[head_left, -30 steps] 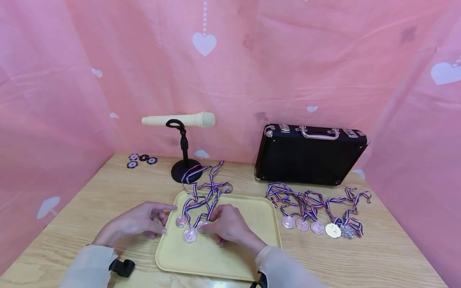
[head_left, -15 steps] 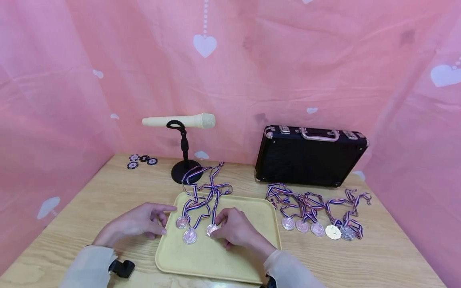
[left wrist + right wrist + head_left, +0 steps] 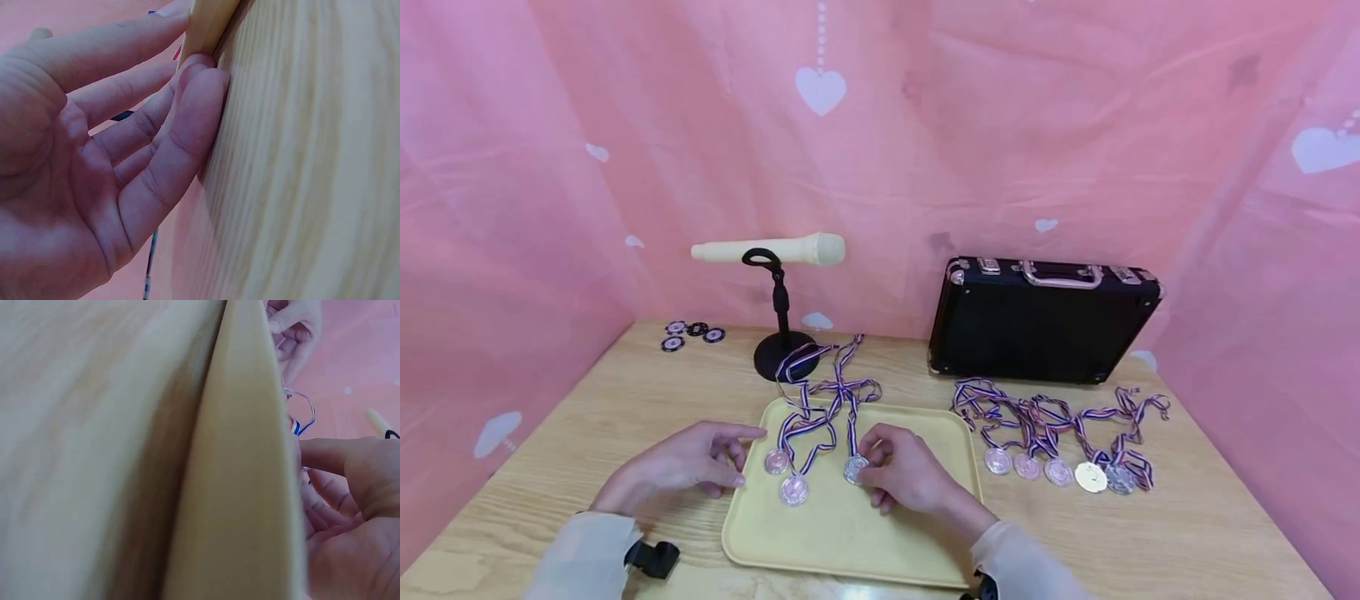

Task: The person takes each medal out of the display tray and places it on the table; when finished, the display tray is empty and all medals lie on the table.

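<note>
Medal [image 3: 854,468] lies on the yellow tray [image 3: 850,533], pinched at its rim by the right hand [image 3: 904,477] — its ribbon trails away toward the microphone stand [image 3: 784,354]. Left hand [image 3: 688,465] rests with relaxed fingers against the tray's left edge on the tabletop [image 3: 625,400] — likely steadying it — two more medals [image 3: 786,477] lying between the hands.

Staged recording booth: pink heart-print curtain [image 3: 1000,125] round a wooden table [image 3: 625,400], microphone [image 3: 767,250] beside a black case [image 3: 1037,325].
</note>
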A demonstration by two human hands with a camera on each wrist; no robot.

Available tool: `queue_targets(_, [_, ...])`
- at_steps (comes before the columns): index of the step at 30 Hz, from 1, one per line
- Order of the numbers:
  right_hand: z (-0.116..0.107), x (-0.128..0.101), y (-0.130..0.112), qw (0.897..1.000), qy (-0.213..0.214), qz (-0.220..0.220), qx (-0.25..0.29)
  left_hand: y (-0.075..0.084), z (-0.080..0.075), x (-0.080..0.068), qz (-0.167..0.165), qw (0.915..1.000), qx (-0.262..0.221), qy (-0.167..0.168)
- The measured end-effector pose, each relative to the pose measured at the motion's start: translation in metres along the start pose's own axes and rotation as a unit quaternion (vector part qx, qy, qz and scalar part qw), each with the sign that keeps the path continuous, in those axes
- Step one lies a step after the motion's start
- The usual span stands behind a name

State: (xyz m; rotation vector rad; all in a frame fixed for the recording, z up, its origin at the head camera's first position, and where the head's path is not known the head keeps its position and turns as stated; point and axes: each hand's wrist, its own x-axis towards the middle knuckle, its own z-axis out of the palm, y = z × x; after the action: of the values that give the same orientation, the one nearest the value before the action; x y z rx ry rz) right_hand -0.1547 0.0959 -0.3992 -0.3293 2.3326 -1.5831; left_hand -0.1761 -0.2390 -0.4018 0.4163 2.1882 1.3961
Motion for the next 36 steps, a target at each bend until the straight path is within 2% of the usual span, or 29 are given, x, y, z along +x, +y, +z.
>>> queue_targets(6, [-0.017, -0.003, 0.005, 0.999, 0.027, 0.005, 0.046, 0.001, -0.001, 0.0, 0.009, 0.9999, 0.006, -0.008])
queue_targets(12, [-0.052, -0.013, -0.005, 0.991, 0.094, 0.018, 0.091, 0.002, -0.001, 0.002, 0.018, 0.9997, 0.014, -0.013])
queue_targets(18, [-0.085, -0.029, -0.018, 0.985, 0.142, 0.008, 0.097, 0.001, -0.002, 0.002, 0.023, 0.9995, 0.01, -0.02])
queue_targets(22, [-0.104, -0.04, -0.026, 0.983, 0.15, -0.001, 0.107, -0.002, -0.003, -0.001, 0.023, 0.9993, 0.021, -0.019])
queue_targets(26, [-0.124, -0.051, -0.034, 0.981, 0.148, -0.02, 0.122, -0.004, -0.003, -0.004, 0.01, 0.9998, 0.01, -0.016])
queue_targets(36, [-0.175, -0.095, -0.05, 0.965, 0.163, -0.097, 0.181, -0.001, -0.002, -0.002, 0.01, 0.9997, -0.011, -0.022])
